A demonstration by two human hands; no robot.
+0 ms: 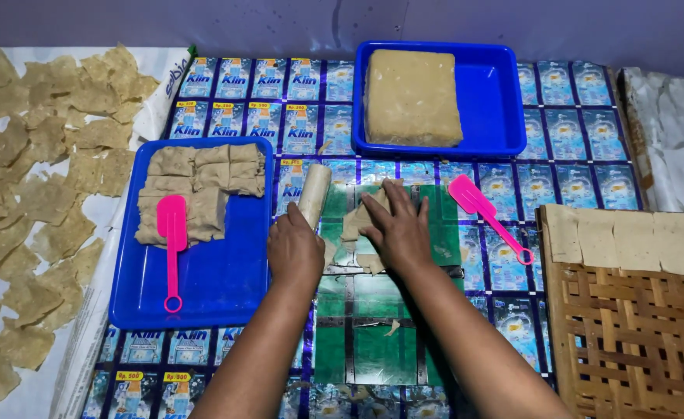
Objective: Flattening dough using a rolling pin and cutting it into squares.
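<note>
**Hands on dough, mid-worktop**

Left hand (294, 250) has its fingers curled round the near end of a pale roller (314, 194). Right hand (398, 226) lies flat, fingers spread, pressing a thin dough piece (355, 225) on the green sheet (381, 341) at the worktop's middle. A pink spatula (488, 216) lies just right of it.

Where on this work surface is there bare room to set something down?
Free: the near half of the left blue plastic tray, below its cut dough pieces and beside the pink spatula; also the green sheet between the forearms. Crowded: around both hands and the woven bamboo rack.
</note>
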